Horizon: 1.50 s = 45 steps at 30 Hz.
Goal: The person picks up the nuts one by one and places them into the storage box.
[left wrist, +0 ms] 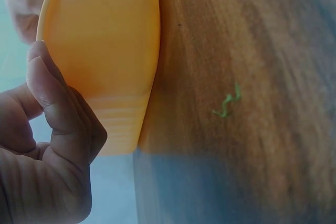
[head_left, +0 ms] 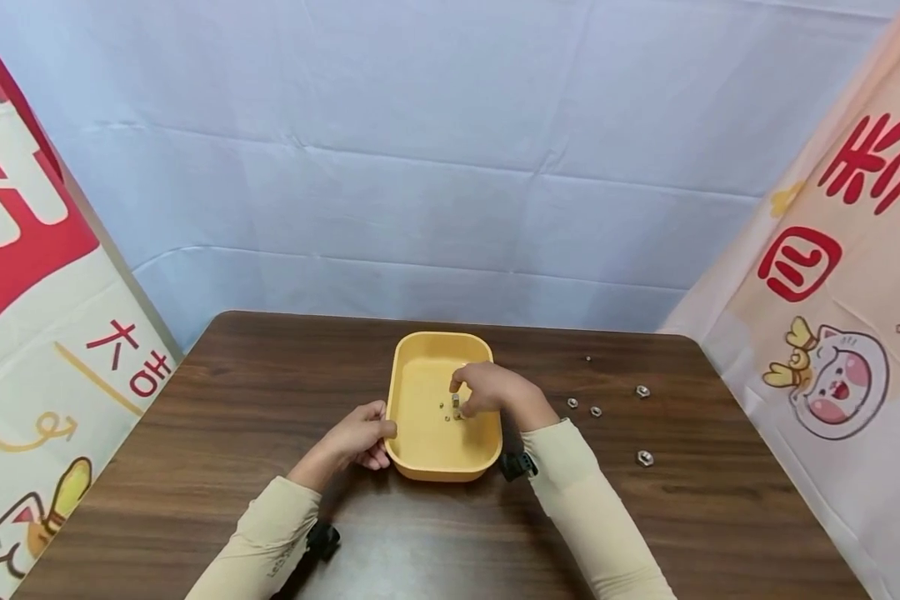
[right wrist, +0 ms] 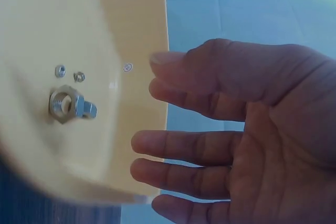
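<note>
My left hand grips the left wall of a yellow plastic tray, thumb over the rim. In the left wrist view, fingers lie along the tray's outer wall. Over the tray's right part reaches my right hand. The right wrist view shows its fingers extended and holding nothing, the thumb near the index finger. Beyond the fingertips, a large hex nut shows edge-up, overlapping a smaller metal nut. Beside them lie tiny nuts on the tray's floor.
Right of the tray, two larger nuts and two smaller nuts lie on the brown wooden table. A tiny metal piece sits farther back. Cloth backdrops hang behind and at both sides.
</note>
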Each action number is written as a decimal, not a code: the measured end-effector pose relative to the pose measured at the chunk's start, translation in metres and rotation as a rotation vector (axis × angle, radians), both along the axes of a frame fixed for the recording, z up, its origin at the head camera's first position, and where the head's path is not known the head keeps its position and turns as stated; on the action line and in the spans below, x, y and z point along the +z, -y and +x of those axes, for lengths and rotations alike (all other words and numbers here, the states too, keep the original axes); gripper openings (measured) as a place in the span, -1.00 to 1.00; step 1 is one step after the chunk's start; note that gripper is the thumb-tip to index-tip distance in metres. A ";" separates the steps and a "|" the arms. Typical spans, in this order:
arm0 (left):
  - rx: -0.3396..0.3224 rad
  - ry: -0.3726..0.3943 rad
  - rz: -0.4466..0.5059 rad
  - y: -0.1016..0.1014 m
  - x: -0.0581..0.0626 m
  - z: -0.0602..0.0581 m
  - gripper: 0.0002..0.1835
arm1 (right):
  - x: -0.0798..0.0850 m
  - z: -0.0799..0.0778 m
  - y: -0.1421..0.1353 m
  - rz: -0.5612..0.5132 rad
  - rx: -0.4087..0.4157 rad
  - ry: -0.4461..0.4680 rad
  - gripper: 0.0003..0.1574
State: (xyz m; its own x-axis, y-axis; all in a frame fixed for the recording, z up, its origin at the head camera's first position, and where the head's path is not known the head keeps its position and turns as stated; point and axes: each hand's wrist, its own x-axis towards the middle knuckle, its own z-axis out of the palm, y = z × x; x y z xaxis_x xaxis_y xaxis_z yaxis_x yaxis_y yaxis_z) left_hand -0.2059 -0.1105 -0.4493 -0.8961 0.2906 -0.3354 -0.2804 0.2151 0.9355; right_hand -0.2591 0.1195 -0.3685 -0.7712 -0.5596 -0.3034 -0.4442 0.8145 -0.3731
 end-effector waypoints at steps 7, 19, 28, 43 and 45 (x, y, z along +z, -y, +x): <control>-0.003 -0.007 -0.010 -0.002 -0.001 -0.001 -0.90 | 0.001 0.010 -0.016 -0.038 -0.030 -0.066 -0.55; 0.002 -0.008 -0.008 -0.005 0.001 -0.002 -0.90 | 0.005 0.021 -0.040 -0.023 -0.049 -0.163 -0.53; 0.000 -0.003 -0.015 -0.001 0.001 0.000 -0.89 | -0.002 0.024 -0.059 -0.051 -0.035 -0.214 -0.56; 0.004 -0.008 -0.016 -0.001 0.001 0.002 -0.90 | -0.011 0.026 -0.093 -0.059 -0.112 -0.146 -0.54; -0.001 -0.014 -0.012 -0.001 0.001 0.002 -0.90 | -0.012 0.025 -0.096 -0.052 -0.123 -0.139 -0.53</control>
